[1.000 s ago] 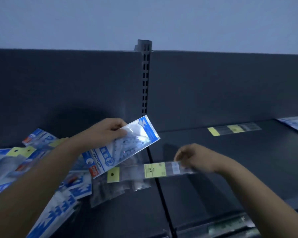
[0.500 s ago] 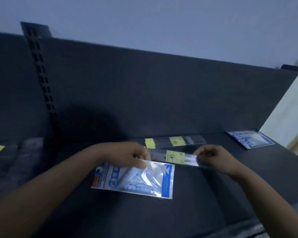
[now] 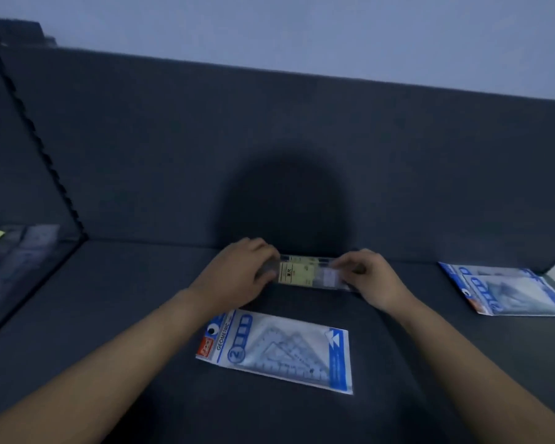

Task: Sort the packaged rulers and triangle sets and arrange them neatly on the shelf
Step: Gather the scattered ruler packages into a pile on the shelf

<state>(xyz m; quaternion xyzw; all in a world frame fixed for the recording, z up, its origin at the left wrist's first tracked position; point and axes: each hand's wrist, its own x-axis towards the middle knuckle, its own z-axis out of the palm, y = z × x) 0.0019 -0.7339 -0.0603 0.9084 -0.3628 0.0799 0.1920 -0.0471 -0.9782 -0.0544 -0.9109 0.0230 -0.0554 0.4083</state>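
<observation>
**Ruler pack at the back of the shelf, both hands on it**

What I see: left hand has its fingers curled over the left end of the ruler pack, and right hand pinches the right end. The pack runs long-ways, low over the shelf and close to the back panel; I can't tell if it's touching down. A thin strip shows just behind it, maybe another ruler pack, but it's too blurred to call.

Triangle set lies flat nearer the front, apart from both hands. Second triangle set is well off to the right. Loose packs sit in the bay to the left.

Risks as I judge them:
- the sleeve is slick and held only at the ends, so it may slide on release and end up skewed to the panel
- if that strip is a ruler pack, landing half on top of it leaves a crooked stack
- both forearms flank the front triangle set, so pulling back low could drag it toward the front edge
- the light is dim and labels are hard to read, so mis-sorting is possible
</observation>
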